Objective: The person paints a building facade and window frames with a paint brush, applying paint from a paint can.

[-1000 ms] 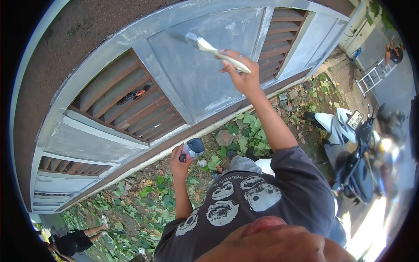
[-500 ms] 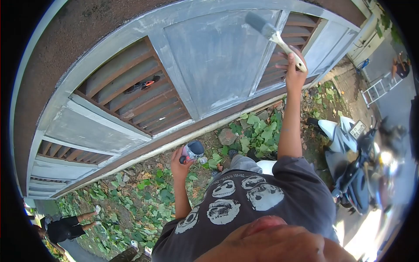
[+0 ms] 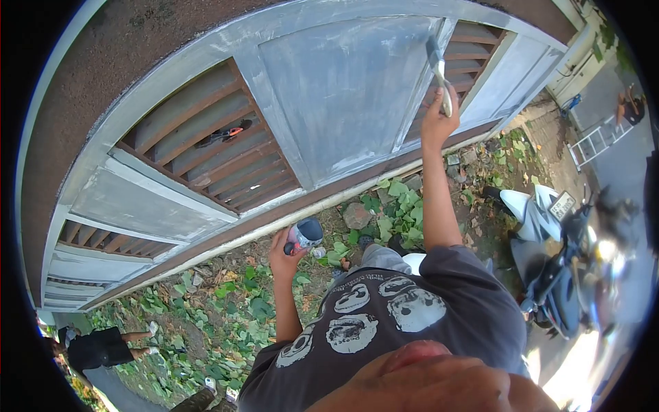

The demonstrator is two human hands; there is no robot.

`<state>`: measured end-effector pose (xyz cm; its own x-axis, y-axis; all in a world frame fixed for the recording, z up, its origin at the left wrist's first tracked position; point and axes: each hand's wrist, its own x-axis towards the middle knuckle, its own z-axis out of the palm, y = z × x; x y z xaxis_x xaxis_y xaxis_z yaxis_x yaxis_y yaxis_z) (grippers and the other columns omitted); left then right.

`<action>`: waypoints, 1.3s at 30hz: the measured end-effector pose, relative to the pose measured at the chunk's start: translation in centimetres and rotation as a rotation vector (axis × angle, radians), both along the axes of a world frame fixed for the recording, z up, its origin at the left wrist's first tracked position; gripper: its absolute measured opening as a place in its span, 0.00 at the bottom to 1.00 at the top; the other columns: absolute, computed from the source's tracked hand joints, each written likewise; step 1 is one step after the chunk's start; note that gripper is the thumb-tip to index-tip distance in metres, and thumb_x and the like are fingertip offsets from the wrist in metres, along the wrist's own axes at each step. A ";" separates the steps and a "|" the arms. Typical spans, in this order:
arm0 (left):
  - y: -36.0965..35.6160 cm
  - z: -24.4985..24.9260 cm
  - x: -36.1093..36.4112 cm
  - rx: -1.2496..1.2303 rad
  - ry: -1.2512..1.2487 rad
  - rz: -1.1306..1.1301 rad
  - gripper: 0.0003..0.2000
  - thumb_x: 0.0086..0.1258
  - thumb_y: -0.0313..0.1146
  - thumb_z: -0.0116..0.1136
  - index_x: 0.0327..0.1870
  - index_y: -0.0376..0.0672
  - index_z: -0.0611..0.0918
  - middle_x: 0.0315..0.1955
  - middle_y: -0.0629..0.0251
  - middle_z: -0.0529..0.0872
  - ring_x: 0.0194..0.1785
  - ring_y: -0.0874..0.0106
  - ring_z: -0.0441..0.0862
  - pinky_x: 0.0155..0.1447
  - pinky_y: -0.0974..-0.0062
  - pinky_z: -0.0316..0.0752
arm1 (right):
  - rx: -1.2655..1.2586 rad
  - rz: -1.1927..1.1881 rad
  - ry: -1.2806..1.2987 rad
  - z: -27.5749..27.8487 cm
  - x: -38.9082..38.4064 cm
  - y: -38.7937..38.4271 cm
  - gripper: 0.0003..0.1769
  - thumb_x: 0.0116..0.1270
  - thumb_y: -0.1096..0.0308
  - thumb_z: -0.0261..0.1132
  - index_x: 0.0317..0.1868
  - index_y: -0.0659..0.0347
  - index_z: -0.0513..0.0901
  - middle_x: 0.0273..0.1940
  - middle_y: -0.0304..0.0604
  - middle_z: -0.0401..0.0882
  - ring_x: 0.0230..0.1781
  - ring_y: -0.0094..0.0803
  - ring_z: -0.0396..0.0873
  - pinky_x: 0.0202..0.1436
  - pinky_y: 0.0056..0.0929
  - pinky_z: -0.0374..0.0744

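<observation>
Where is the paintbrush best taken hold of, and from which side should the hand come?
I would grip the paintbrush by its pale handle, from below, as the right hand does: the slim handle points down, while the broad bristles point up.

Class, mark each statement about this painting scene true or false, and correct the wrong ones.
1. The right hand holds a paintbrush. True.
2. The left hand is empty. False: it holds a paint container.
3. An orange-handled tool shows among the louvre slats. True.
4. Those slats are white. False: they are brown.
5. A number plate is visible on a parked motorcycle. True.
</observation>
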<state>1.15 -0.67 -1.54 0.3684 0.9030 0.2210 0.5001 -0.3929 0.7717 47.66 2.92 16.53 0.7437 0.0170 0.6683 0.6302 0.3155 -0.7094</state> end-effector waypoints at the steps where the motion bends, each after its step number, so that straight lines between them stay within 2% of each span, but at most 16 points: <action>1: -0.3 0.1 0.1 -0.023 -0.011 -0.004 0.41 0.45 0.27 0.85 0.68 0.43 0.82 0.60 0.56 0.84 0.59 0.56 0.85 0.60 0.62 0.81 | -0.057 0.118 0.001 -0.5 -1.9 0.4 0.15 0.78 0.74 0.64 0.61 0.68 0.85 0.51 0.49 0.87 0.46 0.28 0.87 0.39 0.28 0.94; 4: -0.5 0.4 0.6 -0.074 -0.033 -0.010 0.42 0.44 0.27 0.85 0.68 0.41 0.82 0.60 0.54 0.84 0.59 0.56 0.85 0.62 0.62 0.80 | -0.134 0.497 -0.086 -0.6 -7.9 0.5 0.14 0.77 0.76 0.66 0.60 0.65 0.86 0.51 0.50 0.87 0.48 0.29 0.87 0.41 0.28 0.94; 5: -0.3 0.5 0.8 -0.102 -0.047 -0.007 0.42 0.43 0.27 0.86 0.68 0.39 0.81 0.59 0.53 0.85 0.59 0.55 0.84 0.64 0.63 0.79 | -0.131 0.498 -0.084 -0.6 -8.5 -0.2 0.14 0.77 0.76 0.66 0.60 0.65 0.86 0.51 0.50 0.87 0.48 0.29 0.87 0.41 0.28 0.94; 7: 0.1 0.6 1.1 -0.093 -0.056 -0.008 0.42 0.43 0.27 0.86 0.68 0.39 0.81 0.59 0.53 0.85 0.59 0.56 0.84 0.63 0.63 0.78 | -0.204 0.839 -0.056 -0.7 -9.5 -1.0 0.14 0.77 0.75 0.66 0.60 0.66 0.86 0.51 0.49 0.87 0.48 0.29 0.87 0.42 0.28 0.94; 10: 0.5 1.0 1.0 -0.062 -0.064 -0.003 0.42 0.43 0.26 0.86 0.67 0.39 0.81 0.58 0.53 0.85 0.59 0.56 0.84 0.63 0.63 0.78 | -0.217 0.688 -0.021 0.1 -6.4 -0.8 0.16 0.81 0.73 0.61 0.63 0.70 0.82 0.56 0.55 0.86 0.54 0.37 0.88 0.44 0.31 0.95; 12: 0.3 1.2 0.8 -0.033 -0.075 0.007 0.42 0.43 0.26 0.86 0.67 0.38 0.82 0.58 0.53 0.85 0.59 0.56 0.84 0.63 0.63 0.78 | -0.066 0.389 0.082 0.8 -2.5 -0.3 0.16 0.79 0.75 0.62 0.63 0.68 0.83 0.53 0.51 0.87 0.51 0.32 0.88 0.43 0.29 0.94; 13: 0.2 1.3 0.6 -0.056 -0.078 0.022 0.42 0.42 0.26 0.86 0.67 0.38 0.82 0.58 0.53 0.85 0.59 0.56 0.84 0.63 0.63 0.78 | -0.067 0.397 0.075 1.0 -1.5 -0.4 0.16 0.79 0.75 0.62 0.63 0.68 0.83 0.53 0.51 0.87 0.51 0.32 0.88 0.43 0.29 0.94; 15: 0.2 0.9 0.2 -0.074 -0.088 0.041 0.42 0.42 0.26 0.86 0.67 0.38 0.82 0.58 0.53 0.85 0.59 0.56 0.84 0.63 0.63 0.78 | 0.025 0.056 0.129 1.6 -0.4 -0.3 0.16 0.80 0.74 0.61 0.64 0.68 0.83 0.52 0.52 0.87 0.52 0.33 0.88 0.43 0.29 0.94; 21: 0.3 -0.5 0.2 -0.028 -0.022 0.027 0.42 0.42 0.24 0.85 0.67 0.38 0.82 0.57 0.52 0.85 0.59 0.55 0.84 0.63 0.63 0.79 | -0.084 0.507 -0.014 0.4 -8.1 0.5 0.15 0.80 0.74 0.61 0.62 0.71 0.83 0.52 0.53 0.87 0.53 0.33 0.88 0.43 0.30 0.94; 23: 0.5 0.8 0.9 -0.073 -0.031 0.012 0.42 0.42 0.24 0.85 0.67 0.38 0.82 0.57 0.52 0.85 0.59 0.55 0.84 0.63 0.63 0.79 | -0.078 0.803 -0.014 0.8 -9.4 -0.1 0.15 0.80 0.74 0.61 0.62 0.72 0.82 0.52 0.54 0.87 0.53 0.34 0.88 0.42 0.29 0.94; 24: 0.7 1.2 1.0 -0.074 -0.027 0.014 0.42 0.42 0.24 0.85 0.67 0.38 0.82 0.57 0.52 0.85 0.59 0.55 0.84 0.63 0.63 0.79 | -0.078 0.805 -0.009 1.1 -8.9 0.0 0.15 0.80 0.74 0.61 0.62 0.72 0.82 0.52 0.54 0.87 0.53 0.34 0.88 0.42 0.29 0.94; 28: 1.1 1.8 1.1 -0.038 -0.030 0.004 0.42 0.45 0.27 0.85 0.69 0.45 0.81 0.62 0.55 0.83 0.59 0.56 0.84 0.61 0.63 0.80 | 0.038 0.173 0.124 1.7 -2.4 -0.1 0.15 0.80 0.73 0.62 0.61 0.71 0.83 0.51 0.53 0.87 0.52 0.33 0.88 0.41 0.29 0.94; 31: 0.6 2.4 1.1 -0.074 -0.064 0.035 0.42 0.42 0.24 0.84 0.68 0.40 0.82 0.57 0.53 0.85 0.58 0.56 0.84 0.62 0.63 0.79 | 0.017 0.013 0.068 1.4 -2.2 0.3 0.15 0.80 0.73 0.62 0.61 0.71 0.83 0.51 0.54 0.87 0.51 0.32 0.88 0.41 0.29 0.94; 35: 0.7 0.9 1.1 -0.083 -0.028 0.006 0.42 0.43 0.24 0.84 0.68 0.40 0.82 0.58 0.54 0.85 0.58 0.56 0.84 0.62 0.63 0.79 | -0.173 0.607 -0.056 -0.4 -9.9 1.1 0.16 0.81 0.73 0.60 0.63 0.72 0.81 0.53 0.55 0.86 0.53 0.35 0.88 0.42 0.31 0.95; 38: 1.0 -0.3 1.2 -0.057 -0.009 -0.007 0.42 0.43 0.25 0.84 0.69 0.43 0.82 0.60 0.55 0.84 0.58 0.56 0.85 0.61 0.63 0.80 | -0.123 0.807 -0.027 -0.7 -11.7 0.8 0.15 0.78 0.77 0.64 0.61 0.70 0.84 0.52 0.53 0.87 0.50 0.34 0.88 0.41 0.30 0.94; 39: 1.1 -0.4 0.9 -0.028 -0.004 -0.012 0.42 0.43 0.27 0.85 0.69 0.45 0.82 0.61 0.57 0.84 0.59 0.56 0.85 0.61 0.62 0.81 | -0.104 0.718 0.019 -0.3 -11.1 0.9 0.15 0.78 0.76 0.63 0.61 0.70 0.83 0.52 0.52 0.87 0.51 0.34 0.88 0.41 0.30 0.94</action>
<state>2.08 0.46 -1.99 0.3787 0.9044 0.1969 0.4923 -0.3769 0.7846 36.54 3.81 16.28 0.5368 0.5683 0.6236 0.2800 0.5772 -0.7671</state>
